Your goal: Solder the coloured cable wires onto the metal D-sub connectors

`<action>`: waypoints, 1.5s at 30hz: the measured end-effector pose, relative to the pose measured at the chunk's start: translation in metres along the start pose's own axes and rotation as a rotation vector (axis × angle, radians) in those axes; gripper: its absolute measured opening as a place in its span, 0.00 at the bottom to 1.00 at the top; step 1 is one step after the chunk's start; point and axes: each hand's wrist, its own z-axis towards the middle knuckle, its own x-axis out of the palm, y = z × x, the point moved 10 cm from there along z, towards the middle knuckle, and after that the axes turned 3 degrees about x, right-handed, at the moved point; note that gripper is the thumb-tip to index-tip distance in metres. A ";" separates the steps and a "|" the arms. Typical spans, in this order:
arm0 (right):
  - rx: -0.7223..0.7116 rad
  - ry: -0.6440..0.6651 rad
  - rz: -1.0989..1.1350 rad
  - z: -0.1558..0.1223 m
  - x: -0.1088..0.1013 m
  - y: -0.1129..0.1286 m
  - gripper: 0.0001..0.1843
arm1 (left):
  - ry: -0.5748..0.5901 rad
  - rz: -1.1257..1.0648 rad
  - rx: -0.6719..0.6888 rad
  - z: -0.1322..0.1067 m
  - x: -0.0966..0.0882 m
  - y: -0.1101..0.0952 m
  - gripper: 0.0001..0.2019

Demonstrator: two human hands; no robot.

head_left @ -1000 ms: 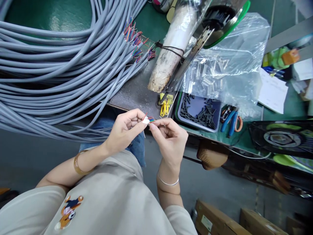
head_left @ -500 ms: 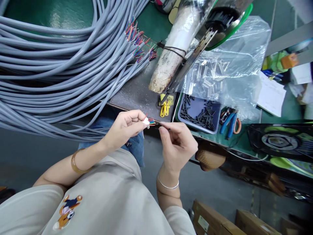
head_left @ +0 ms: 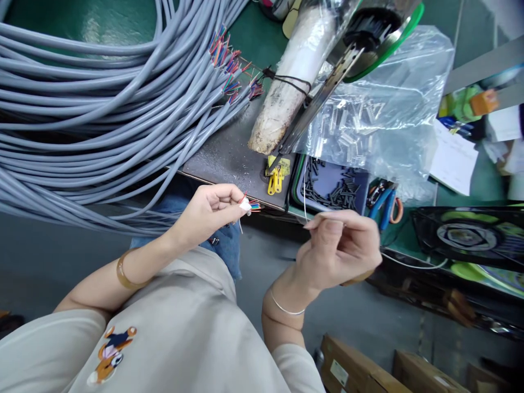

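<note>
Grips a stripped cable end (head_left: 249,204) in the left hand (head_left: 208,210), fingers curled shut around its white-taped tip, short coloured wires fanning out toward 3 o'clock. Holds the right hand (head_left: 344,248) well apart, at 4 o'clock of the left, fingers folded in and thumb pressed to forefinger on a thin pale strand (head_left: 305,191) running up toward 12 o'clock; cannot tell where that strand ends. Wears a gold bangle (head_left: 125,268) on the left wrist and a silver bracelet (head_left: 286,309) on the right. At 1 o'clock of the left hand, on a dark metal plate (head_left: 229,155), a small yellow clip (head_left: 275,179). Just at 3 o'clock of the clip, a tray (head_left: 297,183) of short black tubing pieces (head_left: 339,194), with blue-handled pliers (head_left: 382,201) beside its far edge. At 12 o'clock of the tray, a clear plastic bag (head_left: 393,98) of small clear parts, partly over the tray. At 11 o'clock of the tray, a white wrapped cylinder (head_left: 292,82) lying tilted, and above it a green-rimmed reel (head_left: 403,30). Filling everything from 9 to 12 o'clock of the left hand, a thick bundle of grey cables (head_left: 94,109), stripped ends (head_left: 229,65) showing coloured cores. At 6 o'clock of the right hand, cardboard boxes (head_left: 356,365) on the floor.
</note>
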 end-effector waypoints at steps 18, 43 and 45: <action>0.176 0.421 -0.053 -0.026 0.052 -0.017 0.07 | -0.041 -0.002 0.111 -0.002 0.000 -0.006 0.12; 0.319 0.410 -0.003 -0.022 0.057 -0.033 0.05 | -0.013 -0.033 0.152 -0.003 0.002 -0.009 0.15; 0.299 0.418 -0.016 -0.022 0.057 -0.030 0.06 | -0.016 -0.021 0.146 -0.003 0.002 -0.008 0.15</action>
